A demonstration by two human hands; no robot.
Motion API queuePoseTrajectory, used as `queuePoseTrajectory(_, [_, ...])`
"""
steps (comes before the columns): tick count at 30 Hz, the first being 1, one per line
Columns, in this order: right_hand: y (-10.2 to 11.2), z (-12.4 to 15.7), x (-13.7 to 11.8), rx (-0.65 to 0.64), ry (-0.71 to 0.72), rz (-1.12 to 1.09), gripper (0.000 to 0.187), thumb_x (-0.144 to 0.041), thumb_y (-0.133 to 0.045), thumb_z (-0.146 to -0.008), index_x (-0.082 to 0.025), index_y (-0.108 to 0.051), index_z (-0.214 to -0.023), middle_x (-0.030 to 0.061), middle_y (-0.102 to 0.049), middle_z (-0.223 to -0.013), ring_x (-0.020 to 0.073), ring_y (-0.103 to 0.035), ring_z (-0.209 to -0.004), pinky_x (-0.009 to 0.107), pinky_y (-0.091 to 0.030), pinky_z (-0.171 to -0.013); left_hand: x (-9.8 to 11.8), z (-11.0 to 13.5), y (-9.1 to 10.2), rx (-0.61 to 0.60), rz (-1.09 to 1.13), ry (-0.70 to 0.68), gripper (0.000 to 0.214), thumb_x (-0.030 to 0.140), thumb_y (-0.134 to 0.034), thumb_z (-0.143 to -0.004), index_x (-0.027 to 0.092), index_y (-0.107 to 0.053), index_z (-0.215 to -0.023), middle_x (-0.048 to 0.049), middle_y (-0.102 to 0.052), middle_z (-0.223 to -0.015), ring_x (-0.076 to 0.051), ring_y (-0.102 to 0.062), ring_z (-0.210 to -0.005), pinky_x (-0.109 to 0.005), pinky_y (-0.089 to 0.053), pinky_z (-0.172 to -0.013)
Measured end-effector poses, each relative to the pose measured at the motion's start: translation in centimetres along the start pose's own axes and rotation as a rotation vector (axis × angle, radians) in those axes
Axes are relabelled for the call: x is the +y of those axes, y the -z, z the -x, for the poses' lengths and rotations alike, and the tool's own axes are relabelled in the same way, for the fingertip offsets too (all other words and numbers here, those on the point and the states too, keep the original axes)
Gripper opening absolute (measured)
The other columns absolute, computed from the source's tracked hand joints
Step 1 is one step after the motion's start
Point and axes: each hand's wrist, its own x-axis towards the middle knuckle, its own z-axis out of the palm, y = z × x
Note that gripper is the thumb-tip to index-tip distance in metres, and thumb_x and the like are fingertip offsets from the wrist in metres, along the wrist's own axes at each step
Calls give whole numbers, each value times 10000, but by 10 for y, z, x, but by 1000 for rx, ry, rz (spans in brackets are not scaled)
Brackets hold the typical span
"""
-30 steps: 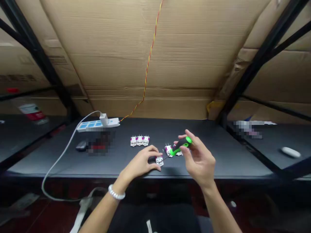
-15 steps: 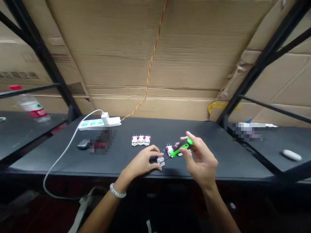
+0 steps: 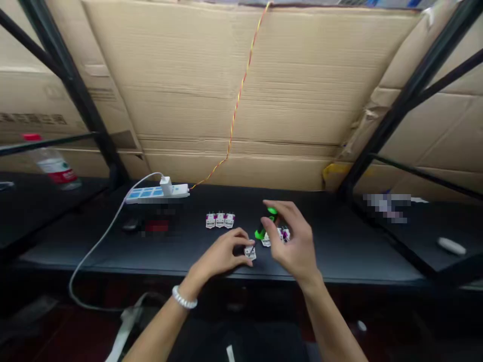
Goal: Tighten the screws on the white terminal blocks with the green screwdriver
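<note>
Two sets of fingers, both closed, just below the frame's middle. Left fingertips [image 3: 239,235] and thumb clamped on a white connector block [image 3: 249,253], pinning it flat to the black table [image 3: 339,241], probably to stop it skidding under the tool. Right fingers [image 3: 287,213] curled round the green-and-black screwdriver [image 3: 266,223], held steeply, thin shaft slanting down-left toward the block; tip contact too small to tell. Outward: left hand [image 3: 221,256] with a beaded bracelet [image 3: 183,299] at the wrist, right hand [image 3: 294,246] raised off the surface. Half hidden behind the right hand, a few loose blocks [image 3: 282,234]; further left, a tidy row of three [image 3: 220,220], well apart. Toward the left edge, a power strip [image 3: 156,191] with white cable [image 3: 101,241], then a water bottle [image 3: 53,163]. Above, cardboard walls [image 3: 302,90], a twisted red-yellow wire [image 3: 239,95], black frame struts [image 3: 396,110].
</note>
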Motion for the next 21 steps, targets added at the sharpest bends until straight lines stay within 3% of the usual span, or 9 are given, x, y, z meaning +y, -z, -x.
queuePoseTrajectory(4, [0,2,2,-76,-41,-27,403,-184,-490,-1056,-247,-593,-1440,114,-659,-1289,236,-680,-1139,413,-593,-945,1,0,0,3,12,-4,426,343,-969,-774,247,-825,-1162,-61,-689,-1181,-245,-683,-1101,-372,-541,-1033])
queuePoseTrajectory(8, [1,-2,1,3,-1,41,260,-285,-716,-972,-249,-742,-1228,70,-597,-1104,202,-642,-935,358,-585,-812,-1,1,0,8,10,-24,418,350,-965,-779,247,-822,-1159,-57,-693,-1163,-242,-679,-1085,-371,-547,-1017])
queuePoseTrajectory(10, [2,-5,-1,14,-1,40,254,-266,-725,-972,-259,-755,-1224,50,-603,-1051,176,-628,-861,340,-579,-790,0,1,0,8,10,-22,417,354,-964,-781,244,-822,-1157,-56,-696,-1164,-242,-679,-1090,-371,-544,-1023])
queuePoseTrajectory(13, [5,-8,-4,-93,-14,-42,403,-182,-544,-1048,-286,-655,-1422,72,-673,-1196,197,-683,-1051,369,-584,-940,2,1,0,5,18,-7,402,342,-965,-780,241,-825,-1143,-55,-693,-1171,-239,-683,-1094,-366,-542,-1028])
queuePoseTrajectory(15, [5,-8,-6,-147,-17,-87,411,-182,-515,-1053,-294,-651,-1424,79,-671,-1268,216,-670,-1170,389,-570,-1009,3,1,1,2,18,-3,403,333,-968,-776,239,-826,-1141,-55,-690,-1172,-241,-682,-1102,-364,-543,-1027])
queuePoseTrajectory(19, [3,-9,-6,-70,-50,-44,263,-289,-765,-938,-282,-778,-1201,55,-611,-1096,195,-652,-948,339,-588,-825,5,3,3,-6,7,-13,372,339,-950,-798,244,-825,-1136,-59,-689,-1216,-258,-673,-1144,-382,-539,-1063])
queuePoseTrajectory(21, [2,-10,-5,-58,-65,-38,291,-269,-749,-950,-286,-768,-1240,47,-618,-1066,180,-644,-891,326,-583,-789,6,4,5,-19,-1,-16,353,295,-918,-827,245,-817,-1162,-63,-686,-1225,-261,-670,-1153,-392,-533,-1085])
